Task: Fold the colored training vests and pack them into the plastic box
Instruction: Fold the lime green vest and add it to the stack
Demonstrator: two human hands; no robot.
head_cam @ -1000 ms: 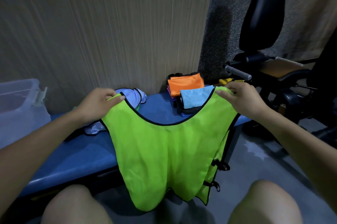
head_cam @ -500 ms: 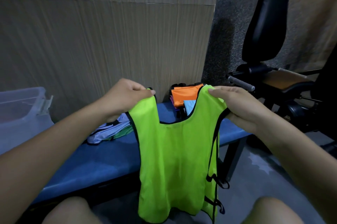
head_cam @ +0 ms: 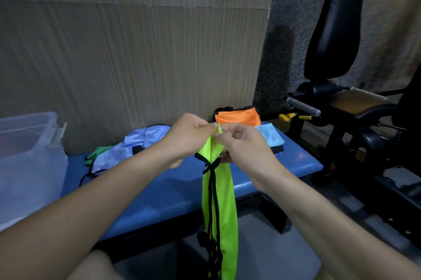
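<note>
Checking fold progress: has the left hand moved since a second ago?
Yes. The left hand has swung right along the blue bench toward the orange vest, meeting the right hand and folding the green vest in half.

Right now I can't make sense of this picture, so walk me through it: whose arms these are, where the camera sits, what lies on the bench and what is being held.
There is no machine here. A camera worn on a person's head looks forward and down, so the two bare arms are that person's own. The left hand and the right hand meet at the top of a green vest, pinching its shoulder straps together so it hangs in a narrow strip. Behind it is a blue bench. On it lie a loose pale blue vest and, to the right, a stack of folded vests, orange and light blue. A clear plastic box stands at the left.
</note>
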